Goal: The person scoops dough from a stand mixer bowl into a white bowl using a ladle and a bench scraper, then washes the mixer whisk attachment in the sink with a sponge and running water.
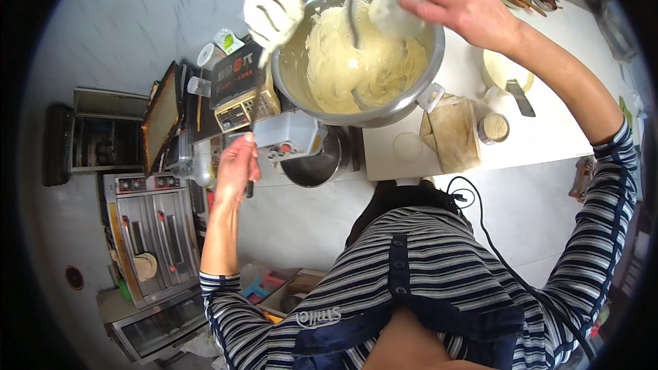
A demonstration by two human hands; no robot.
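Note:
A large metal bowl (439, 48) holds pale yellow, creamy batter (370, 62), with smears of it up the inner wall. My left hand (238, 164) is closed round the long handle of a slotted turner (274, 5). The turner's head is coated in batter and stands raised beside the bowl's far left rim. My right hand (476, 14) grips a rounded, whitish scraper (396, 14) over the bowl's right side. Part of the batter is hidden behind the scraper.
On the white table (541, 133) are a worn, folded paper bag (452, 133), a small tin (493, 127) and a pale bowl with a spatula (519, 96). A scale (247, 109) and an empty metal pot (315, 168) are at left. Ovens (154, 233) stand farther left. A black cable (483, 223) hangs near my body.

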